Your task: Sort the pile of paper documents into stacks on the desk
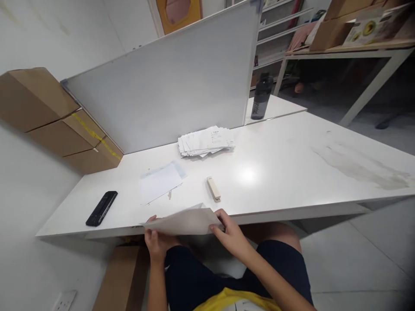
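Sheets of paper (184, 222) are held up at the table's front edge, tilted and slightly bowed, between my two hands. My left hand (154, 239) grips their left end, thumb on the near side. At the right end, my right hand (229, 233) pinches the paper between thumb and fingers. How many sheets there are I cannot tell. Just beyond them a cream stapler (213, 189) lies on the white table. To its left rest a few flat sheets (161, 182), white over pale blue. A thick, uneven stack of papers (206, 142) sits farther back against the white board.
A black phone-like device (101, 208) lies at the table's (279, 164) left. Cardboard boxes (61, 125) are stacked at the back left, beside the upright white board (168, 82). A dark bottle (262, 96) stands behind its right end. Another cardboard box (118, 276) is under the table.
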Demonstrator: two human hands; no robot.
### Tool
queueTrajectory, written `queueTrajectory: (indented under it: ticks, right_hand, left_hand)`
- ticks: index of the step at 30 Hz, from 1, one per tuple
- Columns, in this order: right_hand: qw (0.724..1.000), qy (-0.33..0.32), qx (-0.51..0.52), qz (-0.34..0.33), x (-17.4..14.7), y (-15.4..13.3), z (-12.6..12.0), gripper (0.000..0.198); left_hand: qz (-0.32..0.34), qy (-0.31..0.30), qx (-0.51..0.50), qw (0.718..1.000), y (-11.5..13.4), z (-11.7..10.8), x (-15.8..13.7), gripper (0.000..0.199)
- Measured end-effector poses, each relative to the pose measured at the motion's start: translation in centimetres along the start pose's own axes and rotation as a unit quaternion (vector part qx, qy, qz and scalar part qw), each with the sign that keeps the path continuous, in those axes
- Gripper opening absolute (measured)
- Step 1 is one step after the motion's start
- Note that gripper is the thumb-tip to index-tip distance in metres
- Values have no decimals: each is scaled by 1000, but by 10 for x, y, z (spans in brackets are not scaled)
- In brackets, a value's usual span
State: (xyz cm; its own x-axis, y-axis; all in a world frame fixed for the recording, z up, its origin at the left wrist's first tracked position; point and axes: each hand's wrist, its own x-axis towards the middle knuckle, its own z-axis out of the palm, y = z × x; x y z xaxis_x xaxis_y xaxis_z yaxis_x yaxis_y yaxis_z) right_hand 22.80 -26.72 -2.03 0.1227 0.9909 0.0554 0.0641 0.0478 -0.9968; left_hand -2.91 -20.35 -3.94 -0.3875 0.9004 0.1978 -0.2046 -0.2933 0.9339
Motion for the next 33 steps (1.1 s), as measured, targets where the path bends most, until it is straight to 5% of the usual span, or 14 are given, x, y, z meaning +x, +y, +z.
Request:
queueTrajectory:
  ticks: [4, 9, 17, 21, 26, 33]
  right_hand:
    - [986, -9, 128, 103, -21, -10, -30, 31]
    - [963, -15, 199, 182, -40, -31, -50, 44]
    - [972, 6, 156, 173, -37, 14, -74, 50]
    - [979, 15, 126, 156, -43, 36, -97, 44]
    - [975, 115, 104, 159, -43, 32, -127, 55]
    - [976, 133, 41, 165, -19, -1, -156, 67]
  left_hand:
    - [-92, -41, 82, 992, -9, 5, -33, 66]
    - [-164, -73, 153, 972, 11, 34, -54, 59]
    - [-187, -76, 150, 968, -2, 52, -46, 52]
    - [-216, -141, 125, 958, -7, 63, -52, 58]
    - [-172, -275, 190, 927, 6, 93, -59, 86]
    - [-22, -326, 439, 837, 27, 128, -56, 63]
